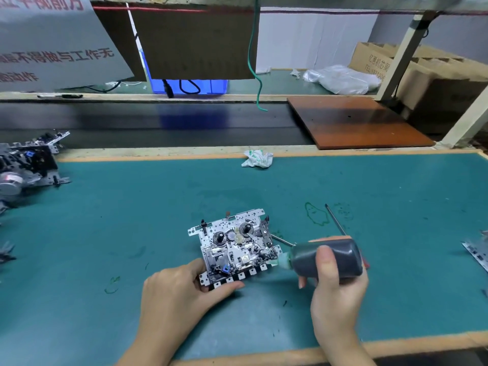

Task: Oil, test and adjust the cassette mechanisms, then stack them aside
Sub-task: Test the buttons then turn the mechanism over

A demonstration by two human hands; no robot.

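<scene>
A wide green mat (pixel 369 207) covers the bench, with a dark conveyor belt (pixel 158 122) running along its far edge and a pile of metal mechanisms (pixel 26 165) sitting at the far left. Near the middle of the mat lies one cassette mechanism (pixel 235 247), face up, with its row of keys toward the person. The left hand (pixel 179 289) holds it by the near left corner, thumb along the front edge and fingers curled beside the frame. The right hand (pixel 335 289) grips a dark oil bottle (pixel 327 257) laid on its side, its pale nozzle just touching or all but touching the mechanism's right edge. A screwdriver (pixel 336 220) lies on the mat just behind the bottle. This looks like the oiling step. The next move calls for a gentle squeeze with the tip held steady on the joint, then putting the bottle down to work the keys.
</scene>
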